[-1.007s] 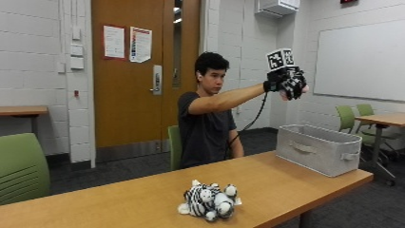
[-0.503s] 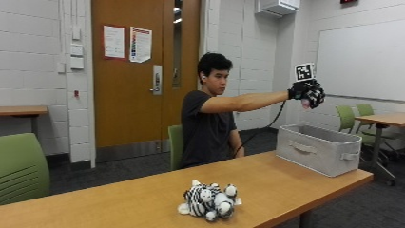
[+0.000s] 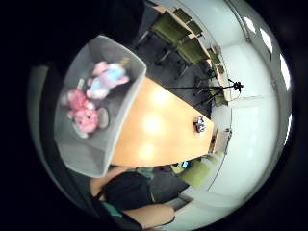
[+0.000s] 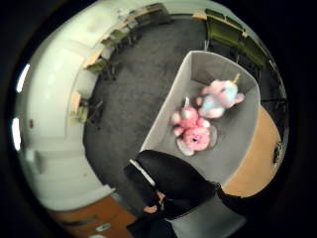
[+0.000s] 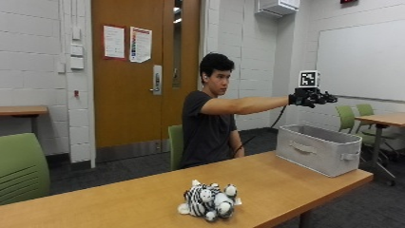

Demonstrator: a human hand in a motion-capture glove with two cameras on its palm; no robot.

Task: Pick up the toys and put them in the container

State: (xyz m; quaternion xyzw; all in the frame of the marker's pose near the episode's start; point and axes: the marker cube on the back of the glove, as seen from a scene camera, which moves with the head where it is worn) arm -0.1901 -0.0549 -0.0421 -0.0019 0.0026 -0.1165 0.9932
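Right hand: the gloved right hand (image 5: 313, 97) is held out at the end of a straight, level arm, high above the grey container (image 5: 319, 148) and touching nothing; its fingers are spread and hold no toy.
Thumb side of the palm: a black gloved part of the hand (image 4: 171, 183) shows at the edge of that view, over one end of the container (image 4: 233, 144).
Container: a grey fabric bin with a strap handle on its long side, standing directly below the hand at the end of the wooden table (image 5: 272, 178).
Toys below the palm: two soft toys lie on the container floor under the hand, a pink plush (image 4: 190, 133) and a pink and light blue plush (image 4: 218, 96), close beside each other; whether they touch cannot be told. The little finger side view shows the same pair, pink plush (image 3: 83, 113) and pink and light blue plush (image 3: 107, 78).
Toy away from the hand: a black and white zebra plush (image 5: 207, 200) lies on the table near its front edge, well apart from the container and far below and to the side of the hand.
Person: seated behind the table, with the other hand out of sight below the table edge.
Surroundings: green chairs (image 5: 22, 166) stand around the room.
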